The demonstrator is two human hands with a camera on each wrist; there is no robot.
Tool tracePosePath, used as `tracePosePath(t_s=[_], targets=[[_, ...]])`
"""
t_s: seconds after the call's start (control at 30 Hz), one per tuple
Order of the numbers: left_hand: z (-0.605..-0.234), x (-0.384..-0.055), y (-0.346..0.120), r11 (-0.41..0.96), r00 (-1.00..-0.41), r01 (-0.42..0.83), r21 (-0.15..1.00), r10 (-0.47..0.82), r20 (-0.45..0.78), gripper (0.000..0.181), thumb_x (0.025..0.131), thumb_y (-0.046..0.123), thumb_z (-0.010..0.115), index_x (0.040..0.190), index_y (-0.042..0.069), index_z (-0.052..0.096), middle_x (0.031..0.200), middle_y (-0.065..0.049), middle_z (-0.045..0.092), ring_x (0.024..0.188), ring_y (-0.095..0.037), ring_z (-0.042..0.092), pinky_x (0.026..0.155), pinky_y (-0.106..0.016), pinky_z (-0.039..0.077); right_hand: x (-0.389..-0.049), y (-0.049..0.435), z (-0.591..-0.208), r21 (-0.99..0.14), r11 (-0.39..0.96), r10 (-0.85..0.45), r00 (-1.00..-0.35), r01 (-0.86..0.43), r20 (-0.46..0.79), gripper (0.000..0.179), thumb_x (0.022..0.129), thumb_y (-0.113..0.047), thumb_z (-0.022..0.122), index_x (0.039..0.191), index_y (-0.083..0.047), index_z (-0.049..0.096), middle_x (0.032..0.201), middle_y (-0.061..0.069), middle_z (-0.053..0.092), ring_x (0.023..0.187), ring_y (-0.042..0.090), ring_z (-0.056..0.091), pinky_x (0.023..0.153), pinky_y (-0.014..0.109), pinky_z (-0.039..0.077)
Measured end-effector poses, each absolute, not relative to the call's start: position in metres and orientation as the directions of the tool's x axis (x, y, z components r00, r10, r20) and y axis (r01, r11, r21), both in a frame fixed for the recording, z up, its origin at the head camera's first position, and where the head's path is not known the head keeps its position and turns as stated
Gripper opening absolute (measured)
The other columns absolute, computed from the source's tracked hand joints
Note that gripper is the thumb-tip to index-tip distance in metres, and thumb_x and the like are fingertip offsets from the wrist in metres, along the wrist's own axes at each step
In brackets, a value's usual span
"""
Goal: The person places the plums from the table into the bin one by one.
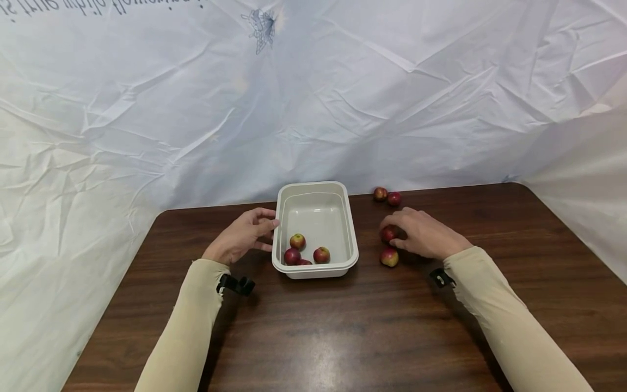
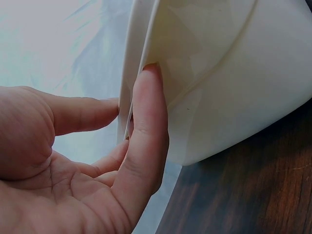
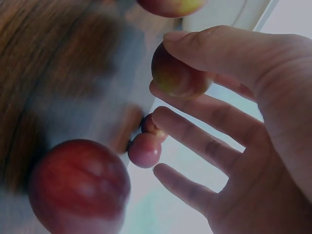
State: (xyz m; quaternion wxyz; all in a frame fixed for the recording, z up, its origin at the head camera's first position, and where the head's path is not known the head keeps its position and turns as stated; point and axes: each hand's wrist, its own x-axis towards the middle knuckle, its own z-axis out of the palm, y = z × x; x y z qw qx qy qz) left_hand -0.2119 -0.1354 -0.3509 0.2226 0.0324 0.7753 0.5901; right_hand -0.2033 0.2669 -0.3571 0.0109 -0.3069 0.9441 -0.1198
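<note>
Right of the frame's centre in the head view, an apple (image 1: 388, 234) is held narrowly by the right hand (image 1: 423, 234), its place under the fingertips; in the right wrist view it is seen pinched between thumb and fingers. A red-and-yellow apple (image 1: 389, 257) lies just below it, and two apples (image 1: 380, 194) sit together above the hand. At centre, the left rim of a pale tray (image 1: 349, 231) is gripped by the left hand (image 1: 245, 234), its thumb and fingers closed on the edge. Four apples (image 1: 321, 255) are shown inside the tray's lower part only by the head view. By the left wrist view, a finger is revealed against the tray's outer wall. A red apple (image 3: 80, 187), large at lower left of the right wrist view, cannot be made out in the head view.
</note>
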Motion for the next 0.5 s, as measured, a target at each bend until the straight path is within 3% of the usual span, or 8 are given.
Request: tracePosePath(t_s=[0.5], targets=[[-0.350,-0.211,-0.135,0.295,-0.900,-0.215,0.931,0.311,-0.306,0.044,0.109,0.023,0.052,0.147,0.005,0.040,0.136,-0.023,0.057,0.109,-0.026,0.065,0.086,-0.043,0.063,-0.194,0.258,-0.339,-0.235,0.745,-0.611,-0.780,-0.625,0.136,0.033,0.090,-0.013,0.079,0.122,-0.011,0.070,0.115,0.004,0.070,0.109,0.025,0.062,0.091,0.045,0.055]])
